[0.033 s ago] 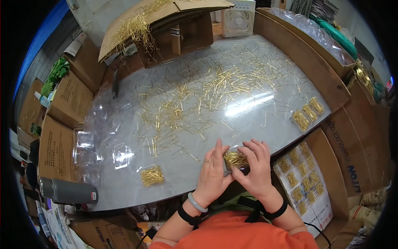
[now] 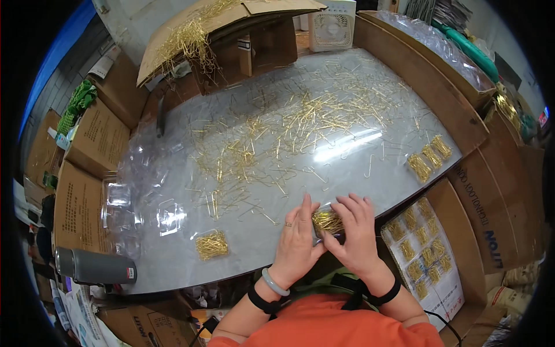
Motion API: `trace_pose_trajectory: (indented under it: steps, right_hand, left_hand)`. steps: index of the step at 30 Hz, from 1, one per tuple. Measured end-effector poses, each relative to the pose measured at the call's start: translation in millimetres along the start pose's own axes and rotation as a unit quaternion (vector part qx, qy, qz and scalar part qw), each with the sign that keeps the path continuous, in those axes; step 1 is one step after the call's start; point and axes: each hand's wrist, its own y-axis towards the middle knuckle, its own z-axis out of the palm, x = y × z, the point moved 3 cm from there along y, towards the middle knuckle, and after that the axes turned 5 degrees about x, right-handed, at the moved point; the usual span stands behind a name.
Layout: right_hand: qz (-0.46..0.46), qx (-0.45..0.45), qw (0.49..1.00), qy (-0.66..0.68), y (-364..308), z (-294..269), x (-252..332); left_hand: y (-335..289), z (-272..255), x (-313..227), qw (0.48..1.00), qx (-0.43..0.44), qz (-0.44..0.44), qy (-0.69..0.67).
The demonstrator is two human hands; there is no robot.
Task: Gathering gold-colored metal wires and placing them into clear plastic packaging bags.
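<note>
At the table's near edge, a small clear plastic box [image 2: 327, 222] full of gold wire hooks sits between my hands. My right hand [image 2: 359, 234] grips its right side, thumb at the near edge and fingers curved over the top. My left hand [image 2: 296, 240] steadies the left end, its index finger stretched up and its thumb near the lower corner; some of its fingers are hidden. Another filled clear box [image 2: 212, 245] lies to the left. Loose gold hooks [image 2: 312, 115] are scattered over the grey table [image 2: 254, 202].
Several filled packs [image 2: 430, 159] lie at the table's right edge. More packs [image 2: 428, 248] rest in an open carton at lower right. Empty clear boxes [image 2: 124, 208] and a dark grey bottle [image 2: 97, 266] stand left. A cardboard shelf [image 2: 272, 49] and white fan [image 2: 332, 32] stand behind.
</note>
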Motion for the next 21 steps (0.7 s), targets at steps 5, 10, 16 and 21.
trace_pose_trajectory:
  steps: [5,10,16,21]
  right_hand:
    - [0.005,0.056,0.996,0.069,-4,-10,-9]
    - [-0.015,0.065,0.997,-0.05,-7,-17,-10]
    - [0.074,-0.083,0.993,0.03,-3,-20,-24]
    - [0.111,-0.097,0.983,0.112,2,-10,-4]
  left_hand:
    - [-1,1,-4,0.996,0.049,0.007,0.069]
    - [-1,9,-9,0.983,0.049,0.033,0.174]
    - [-2,5,-13,0.99,0.042,0.02,0.135]
    - [-13,-6,-10,0.996,-0.016,0.025,0.085]
